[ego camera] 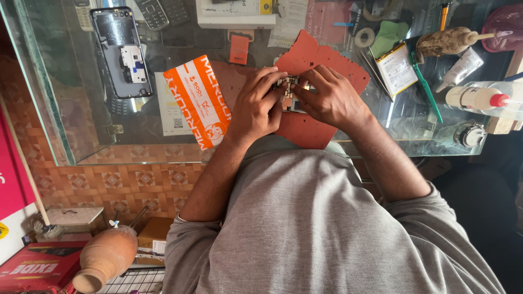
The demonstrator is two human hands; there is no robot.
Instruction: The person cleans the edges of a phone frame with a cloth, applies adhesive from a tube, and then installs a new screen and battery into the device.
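- The left hand (256,106) and right hand (332,98) meet over a red mat (305,130) on the glass surface (81,109).
- Both grips pinch a small opened phone (289,92) at the mat's middle.
- An orange-and-white packet (199,100) lies just left of the mat.
- A phone back shell (121,51) sits farther left of the mat.
- A green toothbrush (427,90) lies right of the mat.

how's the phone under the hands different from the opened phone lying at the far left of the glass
The opened phone at the far left lies untouched and in full view; the small phone is gripped by the left hand and right hand, mostly hidden. The first rests on bare glass, the second over the red mat. Both show exposed insides.
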